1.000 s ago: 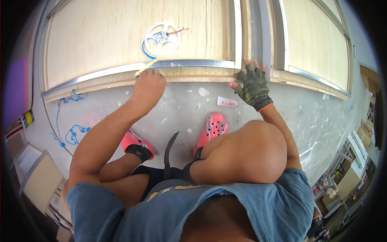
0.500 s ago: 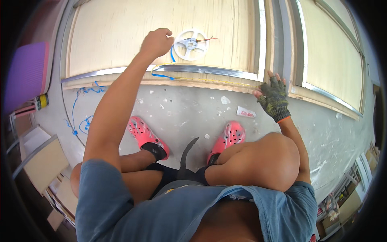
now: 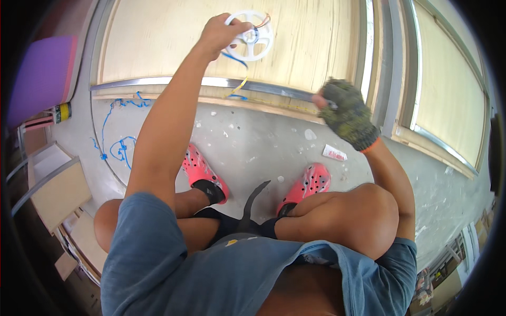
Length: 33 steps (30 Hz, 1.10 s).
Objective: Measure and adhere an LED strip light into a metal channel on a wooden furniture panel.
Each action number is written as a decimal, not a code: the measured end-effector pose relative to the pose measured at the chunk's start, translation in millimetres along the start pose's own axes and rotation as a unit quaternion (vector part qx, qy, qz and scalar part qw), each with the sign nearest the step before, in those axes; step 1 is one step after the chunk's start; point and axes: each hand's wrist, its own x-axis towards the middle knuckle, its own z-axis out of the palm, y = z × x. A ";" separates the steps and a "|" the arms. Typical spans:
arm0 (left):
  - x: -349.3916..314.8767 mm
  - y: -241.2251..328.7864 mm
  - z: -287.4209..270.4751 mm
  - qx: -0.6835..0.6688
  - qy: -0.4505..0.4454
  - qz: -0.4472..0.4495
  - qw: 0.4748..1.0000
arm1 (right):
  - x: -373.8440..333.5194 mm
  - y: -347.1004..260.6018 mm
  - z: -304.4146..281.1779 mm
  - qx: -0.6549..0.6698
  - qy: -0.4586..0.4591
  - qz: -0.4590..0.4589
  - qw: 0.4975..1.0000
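Note:
My bare left hand [image 3: 221,36] is closed on the left side of a white plastic reel [image 3: 262,50], thumb across its hub, above the pale wood panel. Thin reddish wires [image 3: 263,21] stick out from the hub. From the reel a narrow blue and yellow strip [image 3: 242,83] hangs down to the panel's metal-trimmed near edge, then runs right along it. Over the right end of that edge is my right hand [image 3: 345,113] in a dark green camouflage fingerless glove. Its fingers are curled in and slightly blurred; whatever they hold is hidden.
Another wood panel [image 3: 448,79] in a metal frame stands at the right. Tangled blue strip [image 3: 124,145] and a small white-and-red packet [image 3: 334,152] lie on the grey floor. A purple mat [image 3: 42,79] and wooden boxes [image 3: 60,189] are at the left.
My left hand has taken hold of the reel, which lay on the panel, and the strip now hangs from it. My right hand has gone from spread fingers to curled, lifting slightly left.

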 end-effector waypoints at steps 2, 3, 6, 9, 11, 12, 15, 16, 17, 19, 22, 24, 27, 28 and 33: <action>-1.0 -0.8 -9.8 -0.117 -0.002 -0.011 0.993 | 33.4 -24.4 -1.1 0.121 -0.117 0.143 0.975; -6.7 -7.2 -11.5 -0.223 -0.004 -0.035 0.974 | 46.3 -10.7 18.6 0.176 -0.124 0.158 0.964; -28.3 -42.6 -27.0 -0.316 -0.014 -0.031 0.948 | 104.2 -23.2 57.9 0.244 -0.113 0.255 0.929; -54.0 -53.1 -19.2 -0.439 -0.001 -0.031 0.898 | 149.7 -33.9 73.5 0.400 -0.140 0.329 0.844; -65.2 -63.8 -22.2 -0.446 -0.006 -0.045 0.894 | 173.1 -30.6 86.2 0.510 -0.124 0.303 0.796; -71.8 -74.8 -28.7 -0.424 -0.019 -0.060 0.903 | 179.5 -32.9 92.2 0.526 -0.093 0.250 0.808; -74.3 -72.3 -47.7 -0.175 0.272 0.061 0.944 | 212.1 -37.4 80.8 0.408 -0.159 0.145 0.887; -74.4 -64.0 -62.0 -0.158 0.275 0.125 0.940 | 225.0 -40.3 75.6 0.282 -0.150 0.105 0.942; -77.8 -51.3 -78.6 -0.034 0.228 0.168 0.959 | 233.6 -55.1 72.1 0.238 -0.149 0.087 0.956; -73.0 -14.3 -105.6 0.079 0.175 0.219 0.957 | 255.3 -62.8 70.1 0.134 -0.126 0.038 0.982; -59.1 -11.2 -150.3 0.148 -0.042 0.040 0.987 | 295.7 -98.7 74.7 0.130 -0.114 0.015 0.985; -54.0 -62.8 -180.3 -0.156 0.088 0.060 0.982 | 290.8 -144.7 81.6 0.113 0.000 0.104 0.988; -60.9 -72.0 -149.7 -0.521 0.133 -0.038 0.842 | 275.3 -148.5 105.9 0.003 -0.040 -0.012 0.999; -71.3 -79.0 -140.6 -0.568 0.166 -0.041 0.805 | 276.2 -182.7 107.5 -0.034 -0.134 0.144 0.980; -97.2 -90.6 -123.2 -0.585 -0.006 -0.149 0.797 | 277.1 -147.5 113.6 0.142 -0.126 0.277 0.942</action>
